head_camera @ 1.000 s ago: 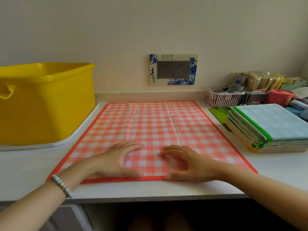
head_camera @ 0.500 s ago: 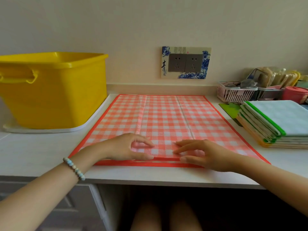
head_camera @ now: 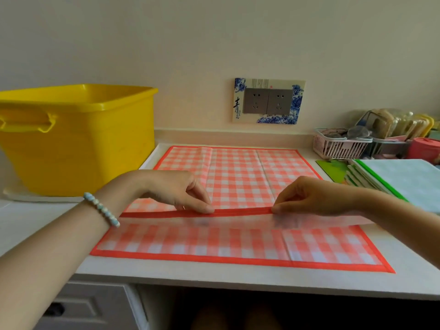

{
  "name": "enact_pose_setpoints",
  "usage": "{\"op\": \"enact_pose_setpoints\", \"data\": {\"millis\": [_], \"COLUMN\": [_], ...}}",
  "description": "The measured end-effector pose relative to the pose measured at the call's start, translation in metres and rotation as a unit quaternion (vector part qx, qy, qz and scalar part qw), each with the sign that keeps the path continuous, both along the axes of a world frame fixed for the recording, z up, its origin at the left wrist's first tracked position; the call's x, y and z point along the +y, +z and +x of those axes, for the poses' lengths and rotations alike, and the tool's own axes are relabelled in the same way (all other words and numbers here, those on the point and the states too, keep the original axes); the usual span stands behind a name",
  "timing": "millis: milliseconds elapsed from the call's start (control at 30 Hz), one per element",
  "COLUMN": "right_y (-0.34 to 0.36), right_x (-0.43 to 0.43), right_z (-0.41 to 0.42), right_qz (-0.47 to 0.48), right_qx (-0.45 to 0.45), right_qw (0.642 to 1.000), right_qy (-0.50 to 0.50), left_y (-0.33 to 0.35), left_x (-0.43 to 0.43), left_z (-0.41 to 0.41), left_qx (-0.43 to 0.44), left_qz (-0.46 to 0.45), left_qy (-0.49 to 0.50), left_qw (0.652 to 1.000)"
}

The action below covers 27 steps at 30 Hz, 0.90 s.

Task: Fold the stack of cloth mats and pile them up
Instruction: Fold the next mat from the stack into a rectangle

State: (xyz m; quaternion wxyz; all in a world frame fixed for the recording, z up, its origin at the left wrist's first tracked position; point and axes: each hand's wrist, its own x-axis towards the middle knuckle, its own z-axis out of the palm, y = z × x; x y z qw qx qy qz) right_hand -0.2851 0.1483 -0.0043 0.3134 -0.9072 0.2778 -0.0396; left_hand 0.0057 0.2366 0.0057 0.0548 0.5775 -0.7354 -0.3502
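Note:
A red-and-white checked cloth mat [head_camera: 238,177] with an orange-red border lies on the white counter, and its near edge is raised off the surface. My left hand [head_camera: 176,189] pinches that edge left of centre. My right hand [head_camera: 316,196] pinches it right of centre. Under the raised edge a second mat [head_camera: 214,241] of the same pattern lies flat. At the right stands a pile of folded mats [head_camera: 400,179], pale blue-green on top with green and yellow borders.
A large yellow tub [head_camera: 78,139] stands on a white tray at the left. Back right are a pink basket [head_camera: 338,145], a rack of small items and a red container [head_camera: 423,148]. A socket plate [head_camera: 267,101] is on the wall. The counter's front edge [head_camera: 214,279] is close.
Both hands, flat on the mat's near edge before, now pinch that edge and have lifted it away from me, uncovering the mat beneath. The view has tilted and come closer.

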Motion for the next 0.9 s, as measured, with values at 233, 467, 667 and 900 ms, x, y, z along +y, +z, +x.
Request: {"op": "enact_pose_setpoints", "data": {"millis": [233, 467, 667, 900], "right_y": [0.048, 0.023, -0.022, -0.059], "right_x": [-0.035, -0.090, -0.124, -0.154], "right_z": [0.014, 0.044, 0.060, 0.074], "right_qz": [-0.068, -0.187, -0.207, -0.171], "right_qx": [-0.001, -0.024, -0.077, -0.080], "right_qw": [0.998, 0.977, 0.959, 0.960], "right_qy": [-0.010, -0.099, -0.178, -0.208], "left_y": [0.044, 0.019, -0.023, -0.054], "left_x": [-0.032, -0.081, -0.096, -0.105], "left_z": [0.007, 0.004, 0.001, -0.003], "left_qx": [-0.004, -0.086, -0.146, -0.119], "left_qz": [-0.076, -0.294, -0.299, -0.221], "left_qy": [0.039, 0.125, 0.100, 0.094], "left_qw": [0.996, 0.944, 0.938, 0.963]}}
